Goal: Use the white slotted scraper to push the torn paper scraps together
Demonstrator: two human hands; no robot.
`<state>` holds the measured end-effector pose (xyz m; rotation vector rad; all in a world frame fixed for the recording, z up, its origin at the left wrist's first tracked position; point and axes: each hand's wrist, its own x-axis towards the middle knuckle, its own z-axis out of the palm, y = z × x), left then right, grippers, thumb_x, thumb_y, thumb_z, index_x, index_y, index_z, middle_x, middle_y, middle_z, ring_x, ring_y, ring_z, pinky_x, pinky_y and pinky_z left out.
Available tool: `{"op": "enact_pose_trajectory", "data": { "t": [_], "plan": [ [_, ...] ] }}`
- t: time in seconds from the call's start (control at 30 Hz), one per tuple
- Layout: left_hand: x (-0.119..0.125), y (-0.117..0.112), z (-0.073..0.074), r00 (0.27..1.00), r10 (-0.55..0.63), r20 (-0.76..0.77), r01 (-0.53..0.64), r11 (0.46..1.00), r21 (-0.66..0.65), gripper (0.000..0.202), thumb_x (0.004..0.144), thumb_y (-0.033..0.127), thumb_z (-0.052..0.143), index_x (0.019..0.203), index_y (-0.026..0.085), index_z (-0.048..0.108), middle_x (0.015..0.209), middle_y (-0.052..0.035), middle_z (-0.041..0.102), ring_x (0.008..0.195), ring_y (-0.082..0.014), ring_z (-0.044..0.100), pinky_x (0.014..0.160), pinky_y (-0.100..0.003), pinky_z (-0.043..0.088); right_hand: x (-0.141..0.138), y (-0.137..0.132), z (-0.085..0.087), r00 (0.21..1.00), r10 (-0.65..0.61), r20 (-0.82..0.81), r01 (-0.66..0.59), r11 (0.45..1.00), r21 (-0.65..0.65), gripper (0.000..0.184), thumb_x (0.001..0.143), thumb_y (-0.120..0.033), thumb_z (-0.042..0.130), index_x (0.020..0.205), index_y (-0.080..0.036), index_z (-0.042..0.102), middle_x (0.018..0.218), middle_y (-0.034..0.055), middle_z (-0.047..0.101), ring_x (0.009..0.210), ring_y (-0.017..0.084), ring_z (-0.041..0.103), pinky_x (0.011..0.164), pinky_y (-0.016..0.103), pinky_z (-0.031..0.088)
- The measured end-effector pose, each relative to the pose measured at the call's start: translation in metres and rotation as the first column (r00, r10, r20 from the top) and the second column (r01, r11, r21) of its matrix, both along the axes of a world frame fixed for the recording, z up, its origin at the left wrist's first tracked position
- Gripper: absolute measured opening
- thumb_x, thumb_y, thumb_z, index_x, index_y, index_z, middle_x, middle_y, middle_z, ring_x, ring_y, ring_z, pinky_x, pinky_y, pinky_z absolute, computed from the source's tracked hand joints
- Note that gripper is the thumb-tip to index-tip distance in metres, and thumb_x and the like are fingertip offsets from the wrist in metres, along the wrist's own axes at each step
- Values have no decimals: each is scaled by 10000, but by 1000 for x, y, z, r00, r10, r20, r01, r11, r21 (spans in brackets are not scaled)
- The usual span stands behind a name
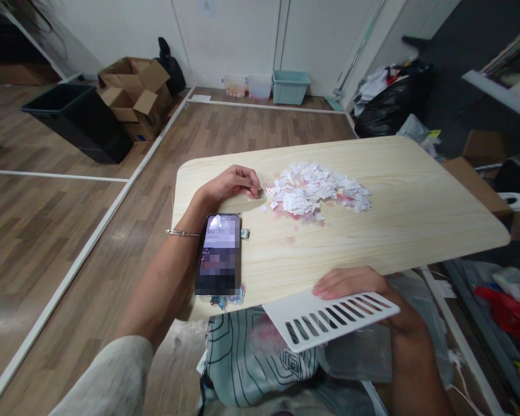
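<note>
My left hand (236, 182) rests on the wooden tabletop (416, 196) at the left end of a heap of small white paper scraps (303, 190). Its fingers are curled together; what they pinch, if anything, is too small to make out. Pinkish bits show under and around the scraps. By the near table edge, my right hand (351, 282) is closed on a white slotted plastic panel (286, 309), fingers on top and thumb hidden. The panel juts past the edge, tilted towards me. Beside my left forearm lies a phone (219, 257) with its screen lit.
A patterned grey-green cloth (242, 358) and a clear plastic container (359, 352) are below the near edge. On the floor stand a black bin (82, 124), cardboard boxes (134, 98) and a teal tub (291, 88). A black bag (390, 107) sits behind right.
</note>
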<state>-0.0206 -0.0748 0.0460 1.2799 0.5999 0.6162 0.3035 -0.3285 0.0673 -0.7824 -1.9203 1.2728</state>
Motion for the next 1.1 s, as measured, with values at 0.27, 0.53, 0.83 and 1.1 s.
{"op": "enact_pose_trajectory", "data": {
  "t": [0.27,0.53,0.83,1.1],
  "plan": [
    [1,-2,2,1000,7,-4,-7,1000,-3,46,749,121,823,759,87,795,743,-99,804,701,-128,760,695,-206,604,0,0,-5,999,14,-38,-13,1000,8,554,992,-744,618,1222,-318,888,1065,146,913,994,293,885,863,383,688],
    [1,-1,1,1000,8,-5,-8,1000,4,46,748,120,826,758,85,797,743,-103,801,695,-130,756,697,-213,606,-6,-1,4,999,23,32,-24,1000,20,500,1041,-654,619,1184,-270,905,963,127,912,846,257,869,760,346,674],
    [0,1,0,1000,10,-10,-9,1000,5,55,745,133,820,757,87,794,747,-106,800,705,-140,761,708,-231,614,4,-6,-12,923,-381,-51,383,923,37,305,935,-603,797,927,-325,922,876,68,904,771,288,858,694,395,699],
    [0,1,0,1000,-7,2,7,1000,-3,45,746,122,822,760,86,798,744,-94,798,694,-126,756,698,-209,607,13,-27,-41,540,-841,-36,840,536,88,171,825,-294,922,992,-272,886,978,35,900,948,311,854,1004,496,693]
  ]
}}
